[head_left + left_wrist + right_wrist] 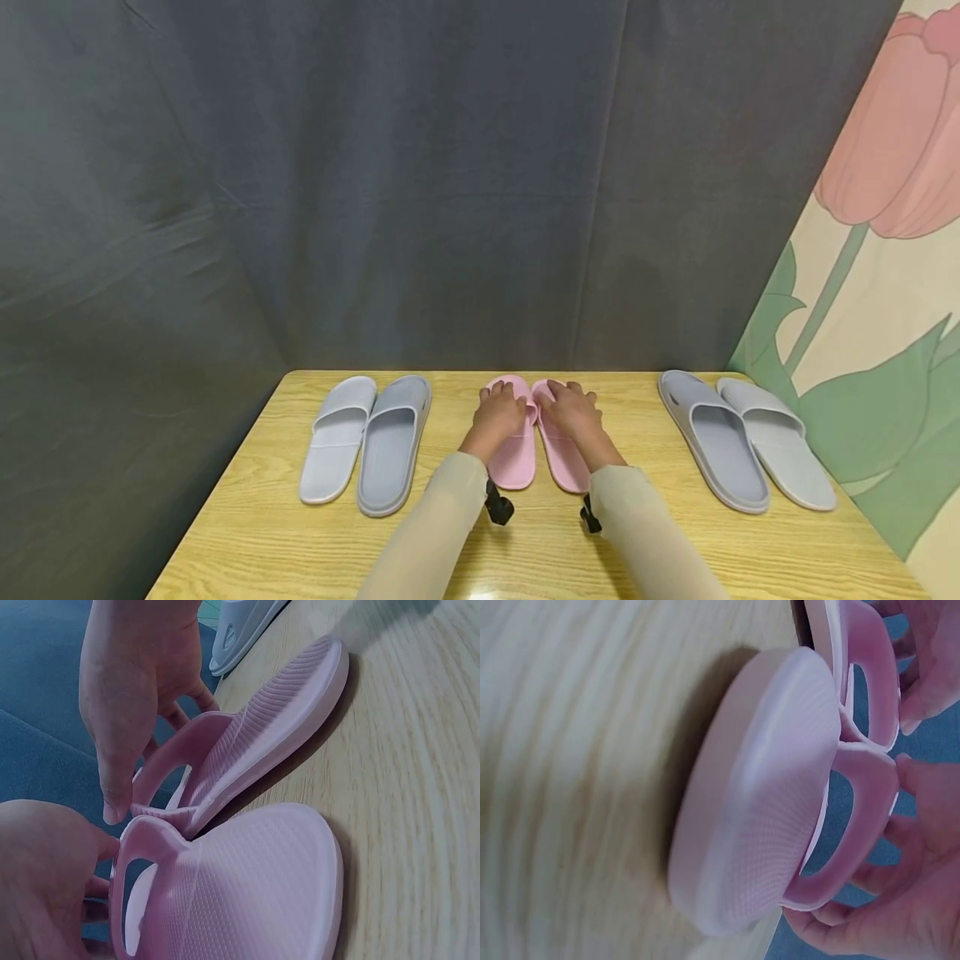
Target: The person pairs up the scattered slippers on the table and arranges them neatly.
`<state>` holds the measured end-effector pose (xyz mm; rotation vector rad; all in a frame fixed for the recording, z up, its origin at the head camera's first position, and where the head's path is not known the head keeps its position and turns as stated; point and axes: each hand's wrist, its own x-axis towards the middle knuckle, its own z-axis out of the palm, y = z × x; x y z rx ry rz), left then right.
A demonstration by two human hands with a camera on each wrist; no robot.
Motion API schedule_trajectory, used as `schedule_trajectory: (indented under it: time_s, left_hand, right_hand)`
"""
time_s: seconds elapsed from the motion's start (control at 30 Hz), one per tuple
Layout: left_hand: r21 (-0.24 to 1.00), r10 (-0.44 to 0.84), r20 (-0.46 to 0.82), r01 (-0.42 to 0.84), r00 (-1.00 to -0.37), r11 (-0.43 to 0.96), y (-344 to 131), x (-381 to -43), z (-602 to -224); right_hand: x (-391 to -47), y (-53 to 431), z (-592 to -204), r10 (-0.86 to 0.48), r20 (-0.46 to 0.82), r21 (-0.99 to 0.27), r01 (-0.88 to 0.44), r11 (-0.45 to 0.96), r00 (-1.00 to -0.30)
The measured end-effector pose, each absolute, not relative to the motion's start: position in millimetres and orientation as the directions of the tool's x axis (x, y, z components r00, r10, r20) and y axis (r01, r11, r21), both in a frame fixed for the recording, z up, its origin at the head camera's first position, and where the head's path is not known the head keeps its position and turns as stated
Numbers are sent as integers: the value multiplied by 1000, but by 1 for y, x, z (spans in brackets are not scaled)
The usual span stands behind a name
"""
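Observation:
Two pink slippers stand side by side at the middle of the table, toes away from me. My left hand [498,414] grips the left pink slipper [514,463] over its strap. The right pink slipper [567,468] has my right hand [573,414] on its strap. In the right wrist view, the right hand's thumb lies by the strap's inner edge and its fingers by the outer edge. The two straps meet in the left wrist view, where the left slipper [255,885] is nearer. In the head view the hands hide most of both straps.
On the left are a white slipper [330,465] and a grey slipper [387,467]. Another grey slipper [726,458] and white slipper [787,462] lie on the right. A dark curtain [450,183] hangs behind the wooden table [247,533]; a flower-painted wall [885,292] flanks it.

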<state>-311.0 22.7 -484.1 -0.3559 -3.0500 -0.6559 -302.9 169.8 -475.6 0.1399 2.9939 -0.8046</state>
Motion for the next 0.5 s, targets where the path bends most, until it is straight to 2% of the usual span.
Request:
schedule_trajectory:
  time_s: [0.5]
  left_hand:
    - [458,178,7,162,-984,874,21,-311,-484]
  right_hand:
    - [-305,164,-479,99,-57,-475,115,873,-993]
